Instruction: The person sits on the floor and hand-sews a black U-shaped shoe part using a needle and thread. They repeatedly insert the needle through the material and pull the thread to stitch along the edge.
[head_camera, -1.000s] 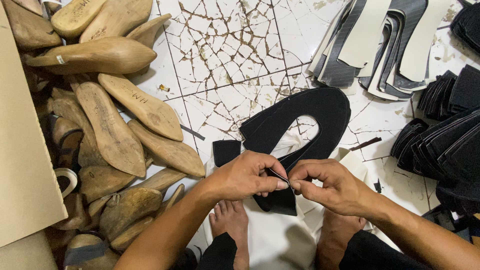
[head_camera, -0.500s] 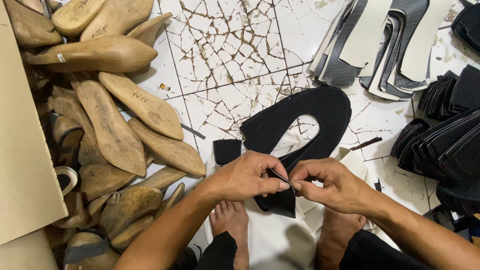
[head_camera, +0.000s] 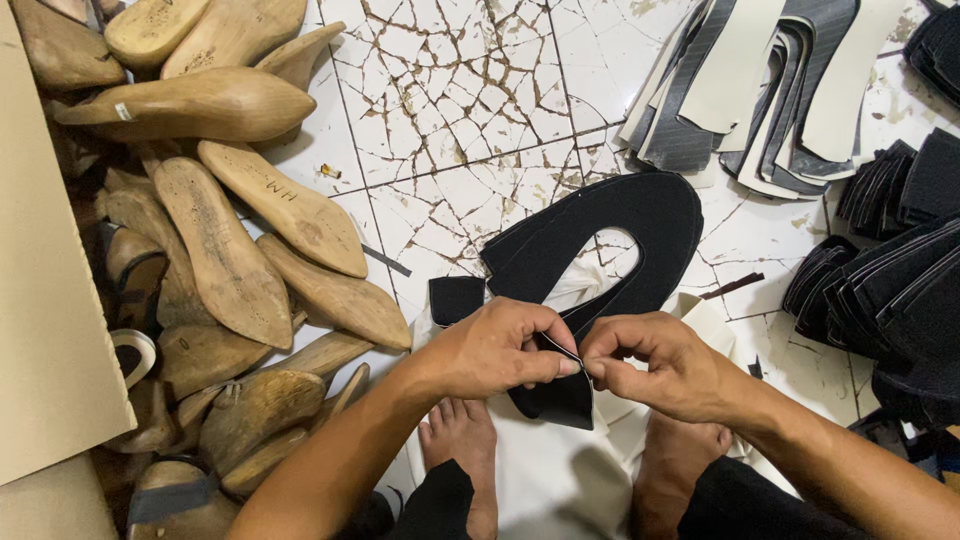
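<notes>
Floor (head_camera: 480, 110): white cracked tile, carrying all items.
Cardboard panel (head_camera: 40, 330): tan, along the left edge.
Wooden shoe lasts (head_camera: 225, 260): large heap, left side, beside the cardboard.
Cut sole-shaped pieces (head_camera: 760, 90): cream and grey, fanned at upper right.
Dark stacked pieces (head_camera: 890, 290): black, piled at right edge.
Black shoe upper (head_camera: 650, 225): U-shaped, flat on the floor at centre, its near end lifted between both hands.
Left hand (head_camera: 495, 350): fingers pressed together, pinching the upper's near edge.
Right hand (head_camera: 655, 365): fingers pinching the same edge, just beside the left.
Bare feet (head_camera: 462, 445): below the hands, on white sheet (head_camera: 550, 480).
</notes>
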